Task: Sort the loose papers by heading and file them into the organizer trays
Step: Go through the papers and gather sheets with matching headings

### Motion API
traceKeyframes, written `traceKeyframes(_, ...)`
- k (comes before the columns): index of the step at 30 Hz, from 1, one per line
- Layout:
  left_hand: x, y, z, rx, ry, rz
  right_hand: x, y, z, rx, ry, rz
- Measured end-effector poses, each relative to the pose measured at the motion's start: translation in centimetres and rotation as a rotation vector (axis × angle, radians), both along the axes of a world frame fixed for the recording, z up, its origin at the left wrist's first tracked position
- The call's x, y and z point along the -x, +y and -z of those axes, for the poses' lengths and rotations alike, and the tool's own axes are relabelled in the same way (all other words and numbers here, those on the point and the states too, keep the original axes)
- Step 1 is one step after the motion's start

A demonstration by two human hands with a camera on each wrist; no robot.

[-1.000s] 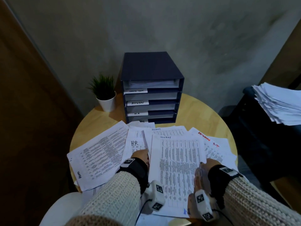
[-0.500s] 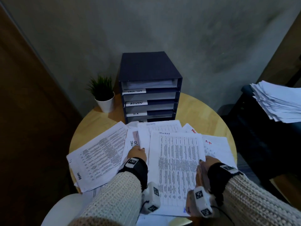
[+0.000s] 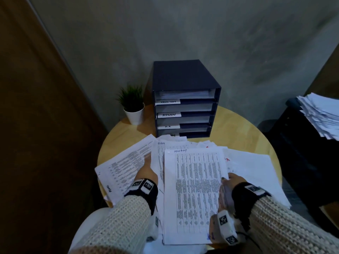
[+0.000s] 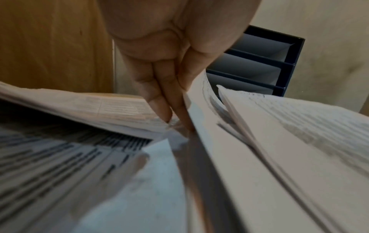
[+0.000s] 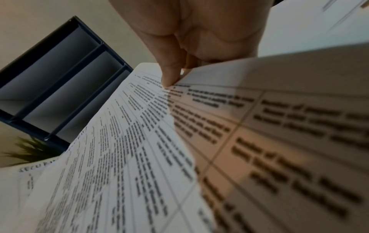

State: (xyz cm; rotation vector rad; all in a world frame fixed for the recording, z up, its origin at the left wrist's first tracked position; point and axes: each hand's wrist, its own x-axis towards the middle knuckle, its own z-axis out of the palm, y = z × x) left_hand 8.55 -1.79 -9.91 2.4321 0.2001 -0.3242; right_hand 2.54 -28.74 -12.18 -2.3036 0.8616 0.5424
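Cream knit sleeves [image 3: 124,222], black wrist straps [image 3: 242,197]; white marker-tagged camera blocks [image 3: 226,228]

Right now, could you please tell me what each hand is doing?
Left hand: pinching the Security sheets at their left edge.
Right hand: pinching their right edge.

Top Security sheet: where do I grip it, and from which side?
Pinch the Security sheet by its right edge, from the right, thumb on top, fingers beneath. That edge is raised, where the right hand pinches it; the left edge overlaps other sheets.
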Motion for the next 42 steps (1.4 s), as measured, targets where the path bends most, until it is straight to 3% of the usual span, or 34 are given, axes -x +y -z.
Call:
traceKeyframes(6, -0.8, 1.7, -2.5, 0.097, -0.084, -0.044, 0.3, 0.2, -0.1, 0.003, 0.043, -0.008)
traceKeyframes(14, -2.2, 4.6, -5.4, 0.275, -0.270, -0.390, 0.4, 0.5, -1.0, -0.097, -0.089, 0.073)
traceKeyframes(19, -3.2, 7.0, -8.0, 0.280, -0.360, -0.447, 1.0, 1.2, -2.3, -0.103, -0.115, 0.078)
traceKeyframes(23, -3.4, 7.4, -10.5, 0.289, -0.467, -0.434, 1.1, 1.6, -3.2, -0.125, -0.165, 0.079)
traceKeyframes(27, -3.0, 6.5, -9.9, 0.316, -0.494, -0.332, 1.0, 2.3, -4.7, -0.132, -0.246, 0.091)
traceKeyframes(30, -2.3, 4.8, -7.8, 0.391, -0.411, -0.192, 0.7, 2.4, -5.6, -0.112, -0.266, 0.082)
traceKeyframes(33, -1.0, 3.1, -6.1, 0.318, -0.329, -0.098, 0.4, 2.3, -5.7, -0.122, -0.280, 0.069)
traceKeyframes(36, 0.4, 2.2, -4.9, 0.293, -0.268, -0.053, 0.3, 2.1, -5.2, -0.134, -0.274, 0.074)
traceKeyframes(42, 1.1, 0.6, -2.9, 0.416, -0.176, -0.038, 0.7, 2.1, -3.8, -0.219, -0.312, 0.147)
